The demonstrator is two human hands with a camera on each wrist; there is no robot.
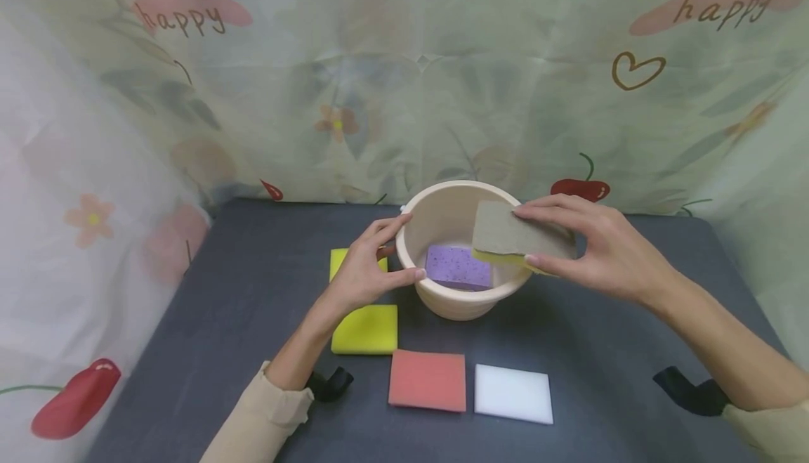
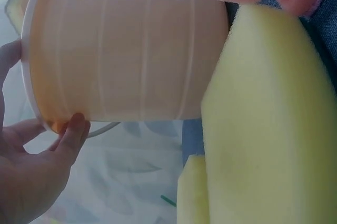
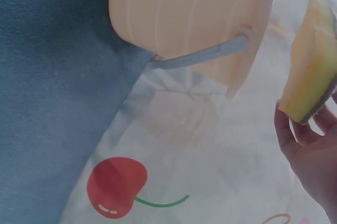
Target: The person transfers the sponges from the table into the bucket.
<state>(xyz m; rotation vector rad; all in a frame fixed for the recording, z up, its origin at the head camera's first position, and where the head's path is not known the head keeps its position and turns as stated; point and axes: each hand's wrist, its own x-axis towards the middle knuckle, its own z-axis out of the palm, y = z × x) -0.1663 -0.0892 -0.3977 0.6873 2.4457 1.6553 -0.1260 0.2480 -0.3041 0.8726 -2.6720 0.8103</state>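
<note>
My left hand [image 1: 360,270] grips the rim of a cream-coloured bucket [image 1: 455,305], its thumb on the near side. In the left wrist view the fingertips touch the bucket wall [image 2: 121,45] just under the rim. Inside, at the bottom, lies a speckled purple sponge [image 1: 458,266]. Over the bucket's right side, my right hand [image 1: 600,245] holds a scouring sponge [image 1: 505,227] with a grey face up and yellow foam below. The right wrist view shows that sponge's yellow foam [image 3: 310,61] pinched at one end, apart from the bucket.
Two yellow sponges lie left of the bucket, the nearer one [image 1: 365,329] in full view, the farther [image 1: 339,261] partly behind my left hand. In front are a red sponge [image 1: 427,380] and a white sponge [image 1: 513,393]. A printed curtain [image 1: 404,98] surrounds the dark table [image 1: 240,294].
</note>
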